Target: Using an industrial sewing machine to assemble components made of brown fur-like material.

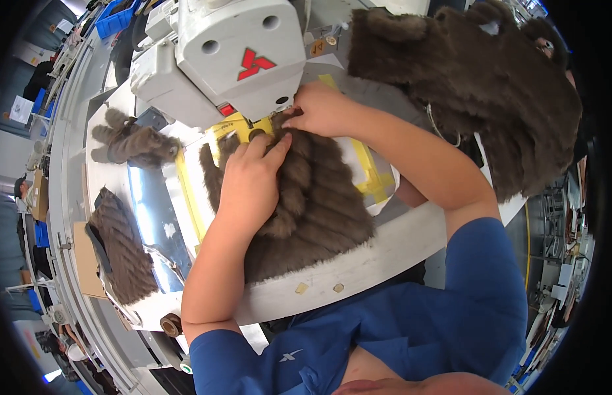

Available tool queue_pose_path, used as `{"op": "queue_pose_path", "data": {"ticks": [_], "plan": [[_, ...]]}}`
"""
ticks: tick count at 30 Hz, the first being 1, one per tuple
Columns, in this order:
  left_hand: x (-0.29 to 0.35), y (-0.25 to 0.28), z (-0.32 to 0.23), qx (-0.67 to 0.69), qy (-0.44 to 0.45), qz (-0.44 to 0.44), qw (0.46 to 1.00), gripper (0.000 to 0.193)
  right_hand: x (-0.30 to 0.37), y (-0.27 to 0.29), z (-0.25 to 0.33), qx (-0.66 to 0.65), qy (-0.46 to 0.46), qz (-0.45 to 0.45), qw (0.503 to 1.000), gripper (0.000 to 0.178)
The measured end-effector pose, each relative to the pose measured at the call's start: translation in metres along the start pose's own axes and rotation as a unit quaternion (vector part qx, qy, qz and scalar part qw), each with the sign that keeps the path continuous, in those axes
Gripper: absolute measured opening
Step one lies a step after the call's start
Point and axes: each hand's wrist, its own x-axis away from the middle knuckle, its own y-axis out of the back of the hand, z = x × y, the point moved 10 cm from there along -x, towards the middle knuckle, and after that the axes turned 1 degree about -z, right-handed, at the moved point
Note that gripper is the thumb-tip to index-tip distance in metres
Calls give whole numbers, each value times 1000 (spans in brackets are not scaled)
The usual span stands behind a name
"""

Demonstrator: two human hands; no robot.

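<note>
A brown ribbed fur piece [325, 204] lies on the white sewing table in front of me, its far end under the head of a large white sewing machine [253, 46]. My left hand [250, 178] rests on the fur with fingers stretched toward the needle area, pressing it down. Beyond it and to the right, my right hand [319, 110] has thumb and fingers closed on the fur's far edge, close beside the machine head. A rolled fur strip [292, 191] runs along the piece next to my left hand. The needle point itself is hard to make out.
A large heap of brown fur [477, 92] covers the right side. At left lie a small fur bundle [131, 141] and a ribbed fur panel [125, 250]. Yellow tape [372, 174] marks the table. A tape roll [171, 324] sits at the near left edge.
</note>
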Motion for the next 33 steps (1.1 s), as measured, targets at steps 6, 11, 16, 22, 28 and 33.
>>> {"op": "queue_pose_path", "data": {"ticks": [6,11,16,22,28,33], "plan": [[-2,-13,1,-18,-16,-35,999,48,-10,-1,-24,-7,-60,-20,998,38],[-15,-20,-1,-87,-29,-4,996,27,-22,-2,-33,-4,-90,7,996,43],[-24,-23,-4,-118,-40,-3,992,12,-25,0,-33,36,-59,5,998,41],[-33,-27,5,-128,-17,-15,992,10,-25,1,-44,-78,-94,20,992,30],[-35,-22,0,-134,-28,-53,989,7,-21,-3,-52,-177,-153,50,971,18],[-33,-28,4,-127,-21,-24,991,9,-24,3,-44,-53,-107,-21,993,19]]}}
